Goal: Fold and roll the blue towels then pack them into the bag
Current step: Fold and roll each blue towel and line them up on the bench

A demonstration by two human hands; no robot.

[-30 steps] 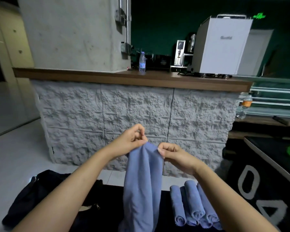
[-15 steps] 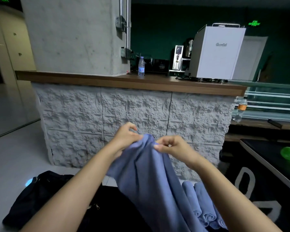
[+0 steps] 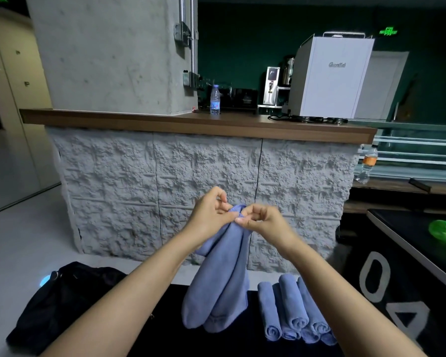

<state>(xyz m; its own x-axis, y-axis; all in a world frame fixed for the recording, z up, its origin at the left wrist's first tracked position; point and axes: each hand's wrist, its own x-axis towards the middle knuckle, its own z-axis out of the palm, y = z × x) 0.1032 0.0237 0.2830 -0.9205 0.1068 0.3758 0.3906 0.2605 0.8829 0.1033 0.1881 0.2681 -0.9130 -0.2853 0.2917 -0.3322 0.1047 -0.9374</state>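
Both of your hands meet at the top of one blue towel (image 3: 220, 292), held up at the centre of your view. Your left hand (image 3: 210, 215) pinches the bunched upper edge between thumb and fingertips. Your right hand (image 3: 264, 222) pinches the same edge just beside it, on the 3 o'clock side, and the two hands almost touch. The cloth hangs toward 6 o'clock in long, loose folds. Its lower end comes down over the black work surface (image 3: 165, 336), but you cannot tell from here whether it rests there.

Several rolled towels (image 3: 294, 310) lie packed side by side at 5 o'clock, in a small pile with their spiral ends facing you. The black bag (image 3: 62, 300) slumps at 8 o'clock, well apart from them.

Judge this cloth as light, soft and entirely limp: it sags wherever you do not hold it, and it has no stiffness to keep a crease. It looks neither slippery nor fragile, so a light pinch is enough. With both pinches so close together, the fabric gathers into a rope rather than a sheet. For a clean fold you likely want a hold on the two top corners, hands spread toward 9 and 3 o'clock, so the towel hangs flat. Once it is rolled, grasp it around the middle with the whole hand, since a loose roll of this kind tends to spring open.
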